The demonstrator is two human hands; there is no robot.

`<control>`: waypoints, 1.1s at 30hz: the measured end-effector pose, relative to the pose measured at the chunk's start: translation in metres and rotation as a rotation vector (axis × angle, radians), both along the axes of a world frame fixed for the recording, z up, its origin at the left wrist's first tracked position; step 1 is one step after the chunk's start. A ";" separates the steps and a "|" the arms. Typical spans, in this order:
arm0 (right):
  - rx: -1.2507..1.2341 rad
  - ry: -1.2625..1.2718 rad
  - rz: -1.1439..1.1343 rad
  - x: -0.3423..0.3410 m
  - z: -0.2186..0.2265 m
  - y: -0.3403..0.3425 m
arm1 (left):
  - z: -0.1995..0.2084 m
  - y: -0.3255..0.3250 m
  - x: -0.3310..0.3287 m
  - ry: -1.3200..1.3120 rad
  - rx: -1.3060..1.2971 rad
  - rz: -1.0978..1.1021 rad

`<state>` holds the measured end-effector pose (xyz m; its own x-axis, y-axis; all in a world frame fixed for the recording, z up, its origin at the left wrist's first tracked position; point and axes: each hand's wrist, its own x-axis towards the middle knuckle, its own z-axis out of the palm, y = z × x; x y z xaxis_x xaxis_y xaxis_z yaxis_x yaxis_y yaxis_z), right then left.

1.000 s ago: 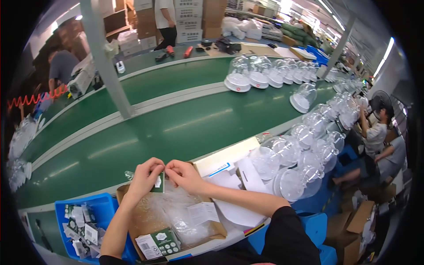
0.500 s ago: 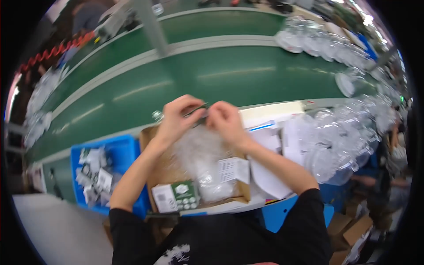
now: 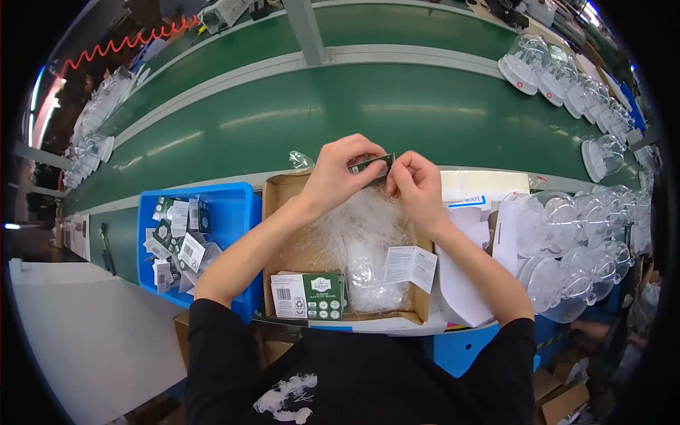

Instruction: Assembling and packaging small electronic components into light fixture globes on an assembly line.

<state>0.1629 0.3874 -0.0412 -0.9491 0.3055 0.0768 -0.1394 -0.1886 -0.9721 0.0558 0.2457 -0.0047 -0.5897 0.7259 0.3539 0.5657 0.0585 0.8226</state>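
Observation:
My left hand (image 3: 347,170) is closed on a small green card (image 3: 370,163) with a white printed patch, held above the far edge of an open cardboard box. Close beside it, my right hand (image 3: 416,185) has thumb and forefinger pinched together at the card's right end. Whatever lies between those fingertips is too small to make out. Below both hands, the cardboard box (image 3: 289,185) holds a heap of thin clear plastic strands (image 3: 365,223). Green-and-white printed cards (image 3: 306,296) lie at its near left, and a folded white leaflet (image 3: 409,266) leans at its right.
Left of the box stands a blue bin (image 3: 241,205) with several tagged cards (image 3: 185,237). Clear plastic domes (image 3: 567,219) crowd the right side, beside white papers (image 3: 457,273). A green conveyor (image 3: 425,120) runs across beyond, with a metal post (image 3: 304,32) at its far edge.
The whole view has shifted, so bench and hands sit farther right in the picture. The green card in my left hand now shows more of its face. Both hands stay close together.

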 end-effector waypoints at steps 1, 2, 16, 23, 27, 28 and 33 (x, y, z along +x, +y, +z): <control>-0.006 0.029 -0.016 -0.001 0.001 0.002 | 0.000 0.002 -0.001 0.011 0.000 0.005; -0.012 0.027 0.000 -0.001 0.002 0.002 | 0.000 0.002 0.000 0.010 -0.003 0.004; -0.021 -0.048 0.017 -0.001 0.000 0.005 | -0.003 0.005 -0.004 -0.024 -0.003 -0.027; 0.077 -0.057 0.026 -0.011 0.007 0.001 | -0.011 -0.006 -0.017 0.208 0.015 -0.018; 0.099 -0.070 -0.028 -0.001 -0.004 0.010 | -0.012 0.004 -0.007 0.217 0.046 -0.043; 0.068 -0.114 -0.041 0.001 -0.002 0.008 | -0.014 0.002 -0.008 0.213 0.023 -0.063; 0.059 -0.105 -0.041 -0.002 -0.001 0.006 | -0.007 -0.001 -0.006 -0.014 0.068 -0.183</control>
